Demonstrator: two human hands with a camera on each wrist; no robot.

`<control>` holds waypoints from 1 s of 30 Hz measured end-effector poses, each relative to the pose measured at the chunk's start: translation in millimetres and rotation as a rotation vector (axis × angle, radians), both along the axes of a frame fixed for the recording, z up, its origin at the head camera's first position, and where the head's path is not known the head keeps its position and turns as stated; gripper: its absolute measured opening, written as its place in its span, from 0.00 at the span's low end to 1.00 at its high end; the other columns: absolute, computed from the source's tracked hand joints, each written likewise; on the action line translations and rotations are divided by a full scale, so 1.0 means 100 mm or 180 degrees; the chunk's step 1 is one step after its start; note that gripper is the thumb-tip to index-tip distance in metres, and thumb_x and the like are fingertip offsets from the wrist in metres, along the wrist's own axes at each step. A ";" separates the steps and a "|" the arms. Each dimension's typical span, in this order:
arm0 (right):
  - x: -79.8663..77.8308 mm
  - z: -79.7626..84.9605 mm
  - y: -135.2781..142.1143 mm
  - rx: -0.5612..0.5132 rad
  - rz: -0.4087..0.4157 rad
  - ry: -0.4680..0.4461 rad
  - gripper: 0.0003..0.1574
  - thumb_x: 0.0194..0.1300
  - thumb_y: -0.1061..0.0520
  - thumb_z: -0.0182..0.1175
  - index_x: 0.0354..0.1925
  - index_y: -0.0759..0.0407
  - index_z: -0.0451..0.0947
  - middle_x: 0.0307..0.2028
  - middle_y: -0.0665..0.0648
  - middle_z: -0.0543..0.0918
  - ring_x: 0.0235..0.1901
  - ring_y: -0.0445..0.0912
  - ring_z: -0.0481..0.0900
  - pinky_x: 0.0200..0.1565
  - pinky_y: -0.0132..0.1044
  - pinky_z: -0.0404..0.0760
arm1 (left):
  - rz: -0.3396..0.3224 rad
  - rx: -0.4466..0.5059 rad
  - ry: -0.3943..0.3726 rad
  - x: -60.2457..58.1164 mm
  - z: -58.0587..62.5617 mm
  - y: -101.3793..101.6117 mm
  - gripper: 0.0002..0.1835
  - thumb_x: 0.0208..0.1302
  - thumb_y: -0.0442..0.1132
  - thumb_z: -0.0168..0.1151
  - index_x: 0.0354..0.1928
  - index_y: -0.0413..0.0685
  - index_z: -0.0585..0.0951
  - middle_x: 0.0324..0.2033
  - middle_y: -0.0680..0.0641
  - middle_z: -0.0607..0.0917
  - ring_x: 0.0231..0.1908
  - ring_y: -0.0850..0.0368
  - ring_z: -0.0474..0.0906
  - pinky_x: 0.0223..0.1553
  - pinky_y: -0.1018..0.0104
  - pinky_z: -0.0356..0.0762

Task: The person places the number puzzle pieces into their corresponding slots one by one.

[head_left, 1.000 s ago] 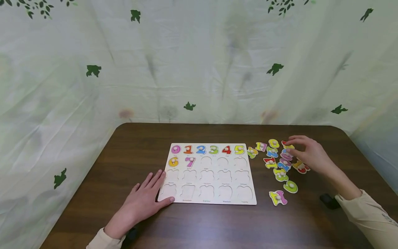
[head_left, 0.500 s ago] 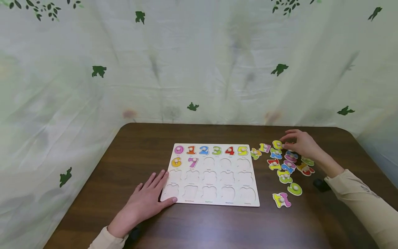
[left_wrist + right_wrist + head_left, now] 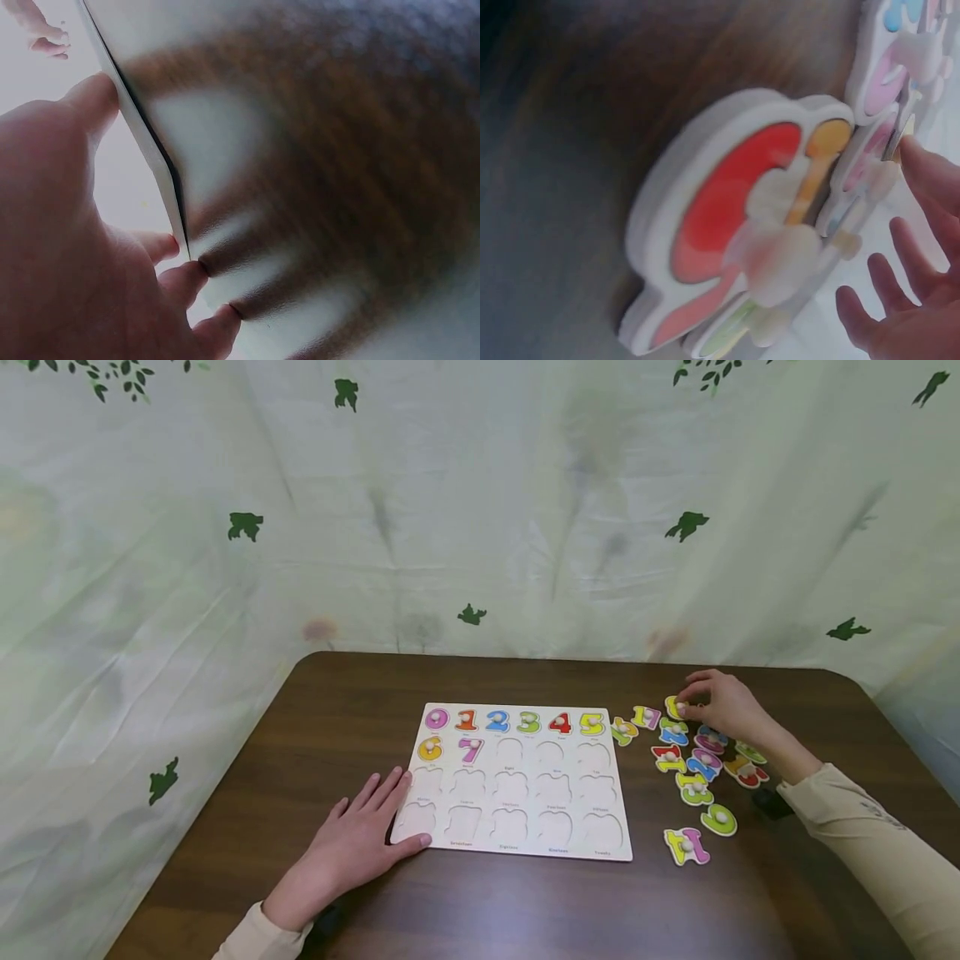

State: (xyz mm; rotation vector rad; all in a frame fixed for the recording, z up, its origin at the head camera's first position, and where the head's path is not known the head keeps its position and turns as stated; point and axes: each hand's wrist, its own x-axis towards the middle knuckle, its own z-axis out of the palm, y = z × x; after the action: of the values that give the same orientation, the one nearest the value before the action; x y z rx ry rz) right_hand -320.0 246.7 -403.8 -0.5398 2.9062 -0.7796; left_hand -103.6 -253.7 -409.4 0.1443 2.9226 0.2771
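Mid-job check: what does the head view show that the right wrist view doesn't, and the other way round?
Head view only: the number board, the left hand resting on its edge, and the green leaf prints behind. Right wrist view only: the thick side edge of the red-and-orange piece, seen close up. Both: the right hand, that same piece, and the brown table.
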 end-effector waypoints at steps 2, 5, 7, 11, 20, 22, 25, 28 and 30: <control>0.02 0.04 -0.03 -0.0037 -0.0044 0.0056 0.13 0.65 0.58 0.66 0.44 0.67 0.84 0.63 0.72 0.67 0.62 0.72 0.60 0.57 0.68 0.61 | 0.0008 0.0005 0.0000 0.00 0.00 0.00 0.54 0.57 0.77 0.50 0.78 0.51 0.54 0.76 0.46 0.53 0.74 0.41 0.47 0.63 0.29 0.51; 0.06 0.12 -0.11 -0.0134 -0.0049 0.0135 0.13 0.65 0.58 0.66 0.44 0.66 0.84 0.63 0.71 0.67 0.64 0.71 0.58 0.59 0.68 0.59 | 0.0014 -0.0001 0.0012 -0.01 0.01 -0.01 0.54 0.58 0.77 0.51 0.78 0.51 0.54 0.76 0.46 0.53 0.74 0.41 0.46 0.63 0.29 0.51; 0.10 0.16 -0.18 -0.0179 -0.0008 0.0187 0.12 0.64 0.59 0.67 0.43 0.66 0.84 0.63 0.70 0.68 0.65 0.70 0.58 0.59 0.67 0.59 | 0.0020 -0.0009 0.0016 -0.01 0.01 -0.02 0.54 0.58 0.77 0.51 0.77 0.50 0.55 0.76 0.46 0.53 0.74 0.40 0.47 0.63 0.28 0.51; 0.21 0.24 -0.33 -0.0217 0.0144 0.0289 0.10 0.63 0.60 0.68 0.42 0.64 0.86 0.62 0.68 0.69 0.64 0.68 0.60 0.59 0.65 0.60 | 0.0022 -0.0009 0.0000 0.00 0.02 -0.01 0.55 0.57 0.77 0.50 0.77 0.50 0.55 0.76 0.46 0.53 0.74 0.40 0.47 0.63 0.28 0.51; 0.46 0.34 -0.75 -0.0448 0.0515 0.0472 0.07 0.61 0.58 0.70 0.39 0.57 0.87 0.61 0.61 0.73 0.61 0.62 0.65 0.54 0.59 0.68 | 0.0019 0.0008 -0.0022 0.01 0.02 -0.01 0.54 0.58 0.76 0.51 0.77 0.50 0.55 0.76 0.46 0.53 0.74 0.40 0.47 0.63 0.28 0.50; 0.48 0.33 -0.85 -0.0473 0.0566 0.0482 0.06 0.60 0.58 0.71 0.38 0.55 0.88 0.60 0.59 0.73 0.61 0.60 0.65 0.53 0.58 0.69 | 0.0019 0.0018 -0.0025 0.01 0.02 -0.01 0.54 0.58 0.76 0.51 0.77 0.50 0.55 0.76 0.45 0.53 0.74 0.40 0.47 0.63 0.28 0.50; 0.52 0.31 -1.00 -0.0504 0.0664 0.0479 0.06 0.59 0.57 0.72 0.37 0.53 0.88 0.60 0.58 0.74 0.61 0.58 0.65 0.53 0.56 0.69 | 0.0029 0.0009 -0.0029 0.01 0.01 0.00 0.54 0.57 0.77 0.52 0.77 0.50 0.55 0.76 0.46 0.53 0.74 0.40 0.47 0.63 0.28 0.50; 0.54 0.28 -1.17 -0.0548 0.0766 0.0443 0.06 0.57 0.56 0.73 0.35 0.50 0.88 0.59 0.57 0.75 0.60 0.57 0.67 0.53 0.55 0.70 | 0.0032 0.0002 -0.0026 0.01 0.01 0.01 0.54 0.58 0.76 0.52 0.77 0.51 0.55 0.76 0.46 0.53 0.74 0.41 0.46 0.63 0.29 0.51; 0.55 0.27 -1.28 -0.0585 0.0828 0.0380 0.06 0.56 0.56 0.74 0.35 0.49 0.88 0.58 0.57 0.76 0.60 0.56 0.68 0.54 0.55 0.70 | 0.0028 0.0001 -0.0024 0.02 0.01 0.01 0.54 0.58 0.76 0.52 0.77 0.51 0.55 0.76 0.46 0.53 0.74 0.41 0.46 0.63 0.29 0.50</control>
State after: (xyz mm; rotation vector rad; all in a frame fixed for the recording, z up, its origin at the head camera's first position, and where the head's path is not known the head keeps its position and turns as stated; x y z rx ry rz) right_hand -265.1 118.4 -377.0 -0.9907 2.8002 -1.0103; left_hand -102.0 -252.7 -408.0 0.1301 2.9163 0.2787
